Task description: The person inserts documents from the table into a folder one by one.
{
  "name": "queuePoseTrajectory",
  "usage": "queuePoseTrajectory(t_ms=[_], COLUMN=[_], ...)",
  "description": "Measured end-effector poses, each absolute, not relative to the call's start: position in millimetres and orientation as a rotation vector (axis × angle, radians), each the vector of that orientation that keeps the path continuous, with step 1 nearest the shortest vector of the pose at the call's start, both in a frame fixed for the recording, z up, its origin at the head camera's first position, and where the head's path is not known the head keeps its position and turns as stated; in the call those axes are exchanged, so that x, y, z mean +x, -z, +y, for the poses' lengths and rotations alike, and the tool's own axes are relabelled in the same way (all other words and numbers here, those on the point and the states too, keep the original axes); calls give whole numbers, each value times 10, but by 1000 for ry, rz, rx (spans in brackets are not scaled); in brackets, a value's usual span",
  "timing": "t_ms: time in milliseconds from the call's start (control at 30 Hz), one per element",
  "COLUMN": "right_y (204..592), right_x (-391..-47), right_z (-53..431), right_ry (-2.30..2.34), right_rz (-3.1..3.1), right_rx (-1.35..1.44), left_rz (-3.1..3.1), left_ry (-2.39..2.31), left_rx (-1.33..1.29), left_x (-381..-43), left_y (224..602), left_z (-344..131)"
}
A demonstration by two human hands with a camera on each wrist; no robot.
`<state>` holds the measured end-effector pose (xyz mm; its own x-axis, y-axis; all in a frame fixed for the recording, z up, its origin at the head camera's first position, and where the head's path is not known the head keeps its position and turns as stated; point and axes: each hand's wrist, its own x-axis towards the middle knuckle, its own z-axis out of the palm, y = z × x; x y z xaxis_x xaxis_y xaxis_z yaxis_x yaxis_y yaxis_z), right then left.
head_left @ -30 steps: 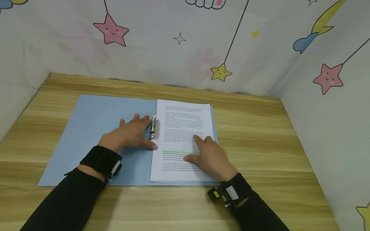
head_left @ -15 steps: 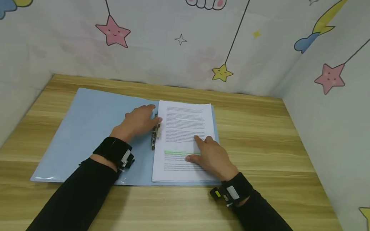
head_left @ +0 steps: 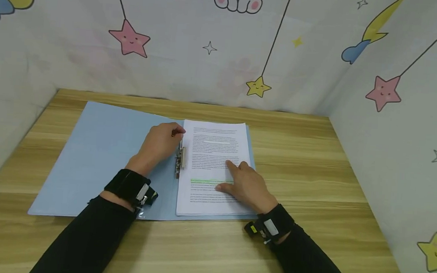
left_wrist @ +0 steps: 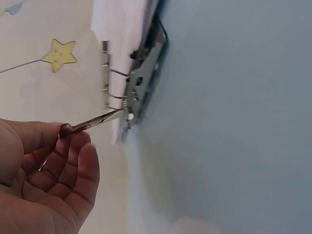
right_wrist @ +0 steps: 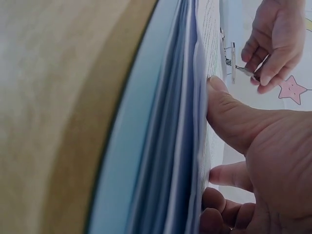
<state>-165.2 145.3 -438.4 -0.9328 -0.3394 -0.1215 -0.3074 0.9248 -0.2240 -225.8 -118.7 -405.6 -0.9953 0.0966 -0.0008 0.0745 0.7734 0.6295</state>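
Note:
A light blue folder point(head_left: 103, 154) lies spread on the table, with a stack of printed paper point(head_left: 216, 142) on its right half. One line of text on the top sheet is highlighted green. Along the fold sits a metal clip point(left_wrist: 141, 80), its bar over the paper's left edge. My left hand point(head_left: 159, 143) pinches the clip's lever point(left_wrist: 95, 121) between thumb and fingers, and the lever stands raised from the base. On the page my right hand point(head_left: 248, 187) presses with thumb and index finger extended; its other fingers are bent beneath the palm.
Wood-grain table point(head_left: 300, 167) surrounds the folder. A white curtain point(head_left: 173, 70) printed with stars and clouds hangs behind and at both sides. Each wrist wears a black strap point(head_left: 127, 187) with a small camera.
My left hand has moved from lying beside the clip up to its far end and now pinches the lever. The folder's left cover has shifted and lifted slightly. The right hand stays in place.

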Motion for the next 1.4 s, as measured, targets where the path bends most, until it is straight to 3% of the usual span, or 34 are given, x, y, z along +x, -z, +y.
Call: queuePoseTrajectory(t_ms=[533,1000,1400], right_y=[4367,4419,4408], right_x=[-1655,-1661,-1664], right_z=[1444,1440,1448], right_ry=[315,333,329], right_rz=[2925,2934,2939], right_rx=[-503,-510,-491], left_rz=[2812,2563,2614], left_ry=[-993,-1121,-765], left_rx=[214,208,191], left_x=[-1739,-1852,-1963], left_y=[4015,4154,4309], left_z=[-1427,-1518,-1483])
